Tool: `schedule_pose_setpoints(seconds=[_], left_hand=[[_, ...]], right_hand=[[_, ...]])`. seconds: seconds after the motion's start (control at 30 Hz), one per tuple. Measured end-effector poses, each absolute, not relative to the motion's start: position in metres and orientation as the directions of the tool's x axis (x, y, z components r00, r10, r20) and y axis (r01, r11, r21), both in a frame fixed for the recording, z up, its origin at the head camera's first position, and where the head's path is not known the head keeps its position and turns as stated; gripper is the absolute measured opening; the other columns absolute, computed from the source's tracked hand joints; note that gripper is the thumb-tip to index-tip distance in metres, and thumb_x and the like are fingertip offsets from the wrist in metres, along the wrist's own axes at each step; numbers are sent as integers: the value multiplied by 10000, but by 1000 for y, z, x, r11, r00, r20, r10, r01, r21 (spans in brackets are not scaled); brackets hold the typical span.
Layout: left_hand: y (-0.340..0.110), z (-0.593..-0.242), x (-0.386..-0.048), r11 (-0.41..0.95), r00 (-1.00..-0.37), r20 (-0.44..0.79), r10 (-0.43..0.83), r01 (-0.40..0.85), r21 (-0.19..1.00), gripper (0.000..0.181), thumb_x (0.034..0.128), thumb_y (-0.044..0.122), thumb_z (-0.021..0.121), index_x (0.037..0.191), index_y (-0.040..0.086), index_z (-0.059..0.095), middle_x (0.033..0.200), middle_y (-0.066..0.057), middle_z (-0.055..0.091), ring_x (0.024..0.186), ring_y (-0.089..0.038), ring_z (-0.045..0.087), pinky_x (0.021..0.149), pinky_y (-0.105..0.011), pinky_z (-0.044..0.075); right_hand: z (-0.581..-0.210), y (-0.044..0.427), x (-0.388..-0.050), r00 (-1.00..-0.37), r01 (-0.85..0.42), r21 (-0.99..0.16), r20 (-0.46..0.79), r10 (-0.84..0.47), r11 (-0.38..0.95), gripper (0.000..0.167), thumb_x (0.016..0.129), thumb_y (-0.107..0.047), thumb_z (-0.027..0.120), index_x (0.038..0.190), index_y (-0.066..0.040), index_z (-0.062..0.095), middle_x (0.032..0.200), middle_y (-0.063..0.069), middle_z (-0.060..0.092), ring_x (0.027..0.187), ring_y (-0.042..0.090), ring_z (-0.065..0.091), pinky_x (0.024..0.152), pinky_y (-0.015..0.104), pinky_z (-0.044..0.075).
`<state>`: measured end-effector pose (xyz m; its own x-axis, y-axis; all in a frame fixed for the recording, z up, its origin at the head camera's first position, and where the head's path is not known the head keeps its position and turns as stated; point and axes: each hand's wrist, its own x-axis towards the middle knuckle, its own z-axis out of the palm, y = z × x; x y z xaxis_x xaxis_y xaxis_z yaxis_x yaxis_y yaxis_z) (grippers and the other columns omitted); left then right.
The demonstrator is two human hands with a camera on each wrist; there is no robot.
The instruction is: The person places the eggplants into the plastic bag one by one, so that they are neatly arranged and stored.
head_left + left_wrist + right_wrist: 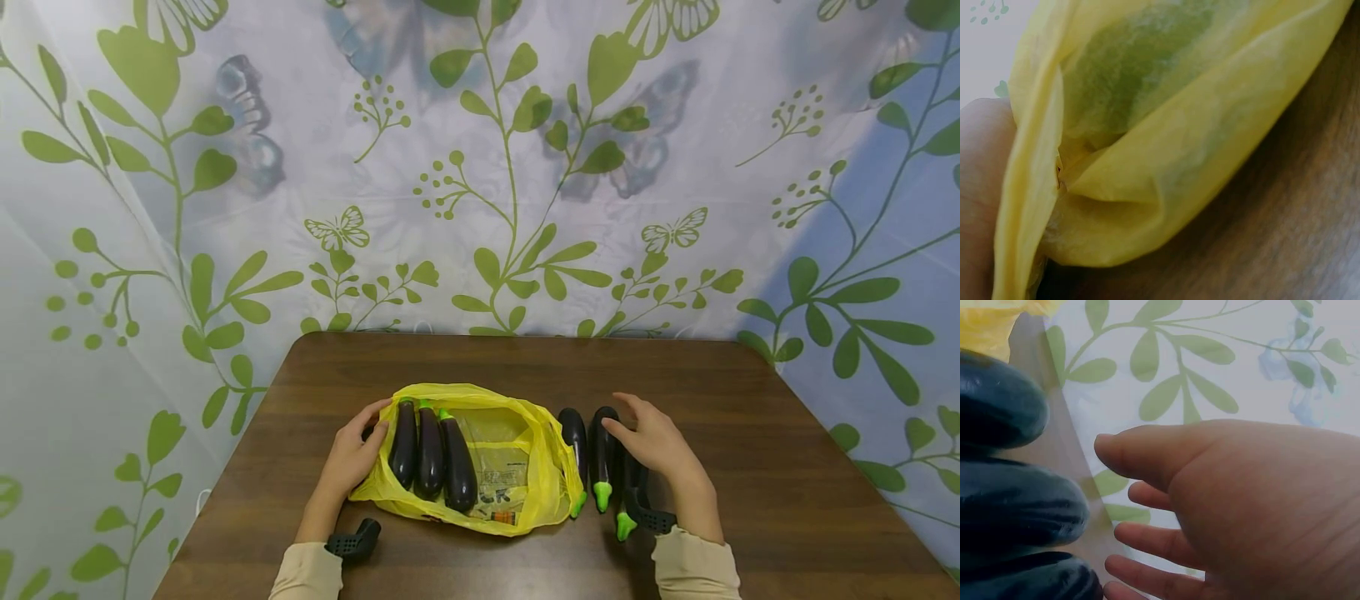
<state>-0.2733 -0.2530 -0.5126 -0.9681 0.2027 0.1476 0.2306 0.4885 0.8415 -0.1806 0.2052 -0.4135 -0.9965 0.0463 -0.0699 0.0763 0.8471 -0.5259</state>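
Observation:
A yellow plastic bag [558,475] lies on the table with its mouth spread wide. Inside, along its left side, three dark purple eggplants [430,458] with green stem ends lie side by side. My left hand [348,454] holds the bag's left rim; in the left wrist view, folds of the yellow bag [1210,144] hide most of the fingers. To the right of the bag lie three more eggplants [602,450], stem ends toward me. Over them hovers my right hand [660,442], its fingers apart and holding nothing. The right wrist view shows the blunt ends of these eggplants [1016,500] beside the hand.
The brown wooden table [525,358] reaches back to a cloth backdrop [480,208] printed with green leaves and butterflies. Each wrist wears a black strap device [354,543].

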Motion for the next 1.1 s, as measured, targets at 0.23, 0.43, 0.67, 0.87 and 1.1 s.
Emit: schedule_pose_setpoints(seconds=[0.23, 0.43, 0.67, 0.87, 1.1], left_hand=[[-252, -512, -276, 495, -970, 138, 202, 223, 840, 408, 1068, 205, 577, 1475, 222, 564, 1413, -146, 617, 1294, -346, 583, 1034, -572, 484], [-251, -513, -280, 500, -970, 139, 200, 223, 837, 411, 1070, 201, 573, 1480, 227, 559, 1409, -145, 621, 1284, -348, 591, 1016, -567, 494], [-249, -512, -282, 497, -971, 140, 196, 221, 839, 406, 1068, 199, 578, 1473, 223, 567, 1394, -137, 630, 1264, -333, 600, 1016, -553, 494], [-247, -513, -278, 499, -970, 146, 192, 225, 837, 405, 1066, 191, 579, 1471, 216, 569, 1395, -139, 629, 1272, -338, 596, 1021, -561, 492], [-245, -514, -273, 506, -969, 156, 189, 233, 830, 405, 1068, 191, 572, 1472, 206, 565, 1398, -141, 627, 1281, -344, 589, 1037, -580, 480]], right_hand=[[-417, 212, -184, -993, 106, -523, -107, 59, 846, 655, 1042, -325, 611, 1523, 68, 403, 1497, 361, 451, 1284, 555, 518, 966, 665, 469], [-418, 215, -188, -992, 106, -530, -115, 53, 842, 629, 1042, -287, 608, 1513, 80, 411, 1506, 364, 439, 1292, 567, 502, 971, 664, 467], [-423, 218, -192, -991, 101, -523, -125, 42, 846, 599, 1026, -222, 615, 1500, 90, 423, 1491, 358, 463, 1306, 565, 492, 1004, 681, 440], [-426, 220, -191, -990, 94, -533, -136, 24, 841, 570, 1033, -214, 602, 1487, 89, 437, 1473, 372, 473, 1308, 566, 489, 1004, 682, 436], [-428, 224, -189, -990, 83, -538, -142, 6, 839, 562, 1041, -212, 591, 1488, 92, 433, 1465, 372, 482, 1306, 567, 492, 997, 677, 445]])
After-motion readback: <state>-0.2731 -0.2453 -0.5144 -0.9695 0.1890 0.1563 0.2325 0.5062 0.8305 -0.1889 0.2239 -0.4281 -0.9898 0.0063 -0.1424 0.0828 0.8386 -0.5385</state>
